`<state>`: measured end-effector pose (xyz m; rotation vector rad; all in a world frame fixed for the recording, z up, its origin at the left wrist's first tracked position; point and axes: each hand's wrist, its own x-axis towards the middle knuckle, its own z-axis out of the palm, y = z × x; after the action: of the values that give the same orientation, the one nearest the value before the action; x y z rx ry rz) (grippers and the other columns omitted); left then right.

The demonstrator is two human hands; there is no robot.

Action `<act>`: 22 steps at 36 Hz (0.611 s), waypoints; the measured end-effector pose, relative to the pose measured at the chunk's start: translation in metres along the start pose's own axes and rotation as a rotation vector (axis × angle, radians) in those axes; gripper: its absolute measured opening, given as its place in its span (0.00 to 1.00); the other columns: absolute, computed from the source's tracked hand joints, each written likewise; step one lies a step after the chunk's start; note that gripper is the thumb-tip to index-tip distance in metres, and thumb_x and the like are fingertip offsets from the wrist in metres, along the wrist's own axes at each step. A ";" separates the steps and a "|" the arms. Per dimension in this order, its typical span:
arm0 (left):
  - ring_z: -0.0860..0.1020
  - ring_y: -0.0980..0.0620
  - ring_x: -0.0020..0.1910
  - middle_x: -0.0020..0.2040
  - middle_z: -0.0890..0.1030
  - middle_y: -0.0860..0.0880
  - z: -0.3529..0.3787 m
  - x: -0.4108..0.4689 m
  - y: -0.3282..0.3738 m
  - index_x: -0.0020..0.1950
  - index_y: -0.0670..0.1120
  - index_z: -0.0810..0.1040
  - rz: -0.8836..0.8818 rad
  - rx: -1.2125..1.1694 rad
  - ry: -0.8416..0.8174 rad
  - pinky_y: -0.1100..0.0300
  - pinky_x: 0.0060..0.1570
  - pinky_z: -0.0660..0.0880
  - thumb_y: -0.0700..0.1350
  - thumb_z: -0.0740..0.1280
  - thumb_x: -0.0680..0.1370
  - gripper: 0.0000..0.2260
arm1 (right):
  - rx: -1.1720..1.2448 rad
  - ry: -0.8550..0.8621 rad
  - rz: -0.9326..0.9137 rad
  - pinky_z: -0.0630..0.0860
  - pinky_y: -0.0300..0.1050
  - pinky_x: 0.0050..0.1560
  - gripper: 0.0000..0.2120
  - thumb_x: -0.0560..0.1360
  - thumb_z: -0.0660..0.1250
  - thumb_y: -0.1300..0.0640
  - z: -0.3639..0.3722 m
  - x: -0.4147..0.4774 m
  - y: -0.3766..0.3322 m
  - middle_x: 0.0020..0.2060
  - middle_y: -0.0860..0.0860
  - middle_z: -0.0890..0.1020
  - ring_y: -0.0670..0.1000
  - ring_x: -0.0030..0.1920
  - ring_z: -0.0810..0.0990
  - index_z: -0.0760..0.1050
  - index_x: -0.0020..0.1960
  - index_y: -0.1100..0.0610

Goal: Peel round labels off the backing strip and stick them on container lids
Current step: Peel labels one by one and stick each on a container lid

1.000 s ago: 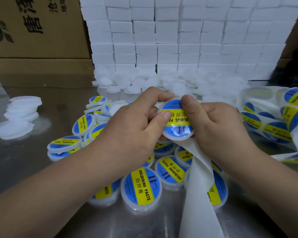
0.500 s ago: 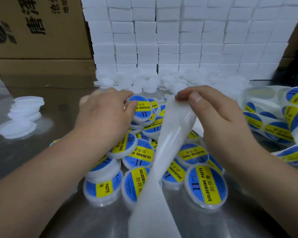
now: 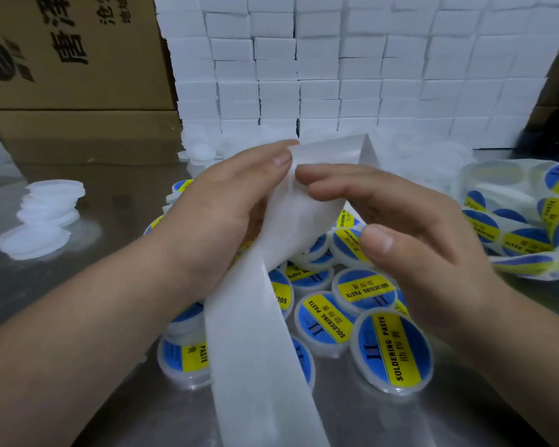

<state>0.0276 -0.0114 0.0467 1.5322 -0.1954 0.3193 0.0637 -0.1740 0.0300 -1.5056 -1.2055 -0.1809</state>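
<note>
Above the labelled lids (image 3: 391,351), L hand (image 3: 220,214) pinches the backing strip (image 3: 259,350) up; R hand (image 3: 410,227) lays loose fingers on it, thumb off, prob. feeding next labels (image 3: 526,241) over from the right.

A shiny grey metal tabletop (image 3: 117,201) fills the lower frame, and at its centre lies a crowded cluster of round clear plastic containers with blue-and-yellow "SOLDERING PASTE" labels on their lids (image 3: 392,353). At the left edge sits a small stack of plain white round lids (image 3: 49,204), and at the right edge a loose tangle of white backing strip (image 3: 523,233) carrying round blue-and-yellow labels. Along the back, brown cardboard cartons (image 3: 78,59) stand at upper left beside a wall of stacked small white boxes (image 3: 336,75), with a heap of unlabelled white lids (image 3: 204,153) at its foot.
</note>
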 end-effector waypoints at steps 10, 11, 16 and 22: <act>0.82 0.45 0.49 0.50 0.84 0.45 0.001 -0.003 0.006 0.59 0.49 0.75 -0.102 -0.249 -0.088 0.50 0.52 0.78 0.47 0.66 0.65 0.22 | 0.110 -0.176 -0.009 0.77 0.53 0.56 0.15 0.69 0.59 0.56 0.002 -0.004 -0.009 0.49 0.57 0.84 0.52 0.54 0.81 0.81 0.46 0.62; 0.83 0.46 0.45 0.46 0.84 0.44 0.002 -0.003 0.006 0.57 0.48 0.76 -0.100 -0.282 -0.096 0.53 0.46 0.80 0.46 0.65 0.64 0.21 | 0.148 -0.194 0.011 0.77 0.53 0.55 0.15 0.69 0.59 0.56 0.002 -0.004 -0.008 0.48 0.57 0.84 0.52 0.53 0.82 0.82 0.45 0.62; 0.81 0.53 0.32 0.40 0.84 0.47 0.008 -0.001 0.006 0.53 0.45 0.78 -0.051 -0.275 -0.056 0.65 0.31 0.77 0.38 0.64 0.62 0.20 | 0.293 -0.203 0.039 0.76 0.64 0.46 0.17 0.69 0.67 0.46 0.002 -0.003 -0.003 0.43 0.64 0.83 0.67 0.45 0.79 0.82 0.45 0.59; 0.83 0.50 0.41 0.47 0.84 0.50 0.003 0.000 0.005 0.55 0.47 0.77 0.002 -0.274 -0.075 0.59 0.42 0.80 0.36 0.64 0.62 0.22 | 0.218 0.329 0.077 0.78 0.40 0.36 0.12 0.68 0.65 0.49 -0.002 0.004 0.003 0.27 0.49 0.82 0.50 0.31 0.82 0.81 0.30 0.51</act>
<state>0.0261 -0.0148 0.0515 1.2734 -0.2881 0.2260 0.0689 -0.1725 0.0313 -1.2718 -0.8732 -0.2279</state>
